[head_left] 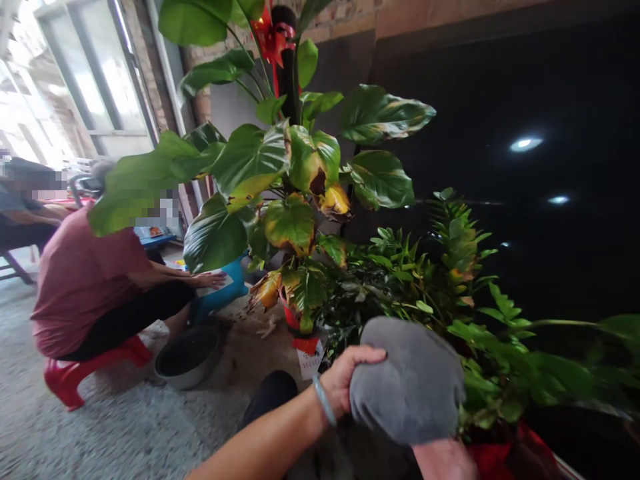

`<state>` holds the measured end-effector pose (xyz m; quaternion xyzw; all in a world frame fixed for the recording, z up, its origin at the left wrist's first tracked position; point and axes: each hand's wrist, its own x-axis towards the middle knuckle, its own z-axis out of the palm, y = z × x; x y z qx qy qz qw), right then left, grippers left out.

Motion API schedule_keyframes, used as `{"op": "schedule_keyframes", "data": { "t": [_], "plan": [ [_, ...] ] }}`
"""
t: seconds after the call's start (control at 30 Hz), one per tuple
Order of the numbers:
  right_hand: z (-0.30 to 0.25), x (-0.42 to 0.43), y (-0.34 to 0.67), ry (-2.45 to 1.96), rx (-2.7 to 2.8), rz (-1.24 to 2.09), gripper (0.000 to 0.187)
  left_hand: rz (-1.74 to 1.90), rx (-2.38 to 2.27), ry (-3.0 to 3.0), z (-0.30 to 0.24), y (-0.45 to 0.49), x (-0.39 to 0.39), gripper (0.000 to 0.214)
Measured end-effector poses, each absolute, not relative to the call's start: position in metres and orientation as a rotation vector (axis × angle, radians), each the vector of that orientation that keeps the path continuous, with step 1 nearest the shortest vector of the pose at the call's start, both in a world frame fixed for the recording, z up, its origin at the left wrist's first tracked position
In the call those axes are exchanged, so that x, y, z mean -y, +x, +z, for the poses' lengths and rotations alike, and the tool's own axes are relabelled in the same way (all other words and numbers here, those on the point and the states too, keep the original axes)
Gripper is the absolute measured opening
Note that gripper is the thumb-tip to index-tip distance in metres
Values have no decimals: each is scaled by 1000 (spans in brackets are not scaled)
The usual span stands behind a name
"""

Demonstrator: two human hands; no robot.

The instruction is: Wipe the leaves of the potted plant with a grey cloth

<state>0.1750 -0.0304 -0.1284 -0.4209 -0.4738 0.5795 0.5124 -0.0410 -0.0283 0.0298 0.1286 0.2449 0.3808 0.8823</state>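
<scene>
My left hand [345, 383], with a pale bangle on the wrist, grips the edge of a grey cloth [410, 380], thumb on top. The cloth is bunched against the small-leaved green plant [450, 280] in front of me. Only a bit of my right hand [445, 460] shows at the bottom edge, under the cloth; its fingers are hidden. A red pot [500, 460] sits just beneath it.
A tall big-leaved plant [260, 160] with yellowing leaves stands in a red pot [291, 319] with a white tag [310, 363]. At left a person in a maroon shirt [80, 280] squats on a red stool [67, 380], wiping a blue pot [225, 293]. A metal basin [187, 357] lies on the floor. A glossy black wall [550, 200] is on the right.
</scene>
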Motion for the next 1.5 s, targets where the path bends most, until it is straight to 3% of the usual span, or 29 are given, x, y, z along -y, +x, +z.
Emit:
{"op": "schedule_keyframes", "data": {
  "t": [0.1,0.2,0.4,0.67,0.77,0.93,1.2,1.5],
  "plan": [
    [-116,33,169,-793,726,1589,39,1018,-512,332,69,-39,-8,28],
    [-108,34,164,-707,393,1709,41,1152,-620,290,67,-37,-27,19],
    [-131,26,159,-741,286,1696,28,681,-783,222,3,-36,6,29],
    [-123,26,163,-598,366,1802,42,1036,-600,431,78,-16,-43,22],
    [-124,24,164,-604,363,1805,42,1038,-766,371,55,-9,-52,17],
    [-119,25,161,-663,281,1774,38,706,-843,318,-3,-29,-22,22],
    [-111,28,157,-650,267,1792,45,1015,-594,476,83,-28,-37,22],
    [-94,37,148,-705,196,1703,44,765,-952,223,10,-35,-5,21]
  ]
}}
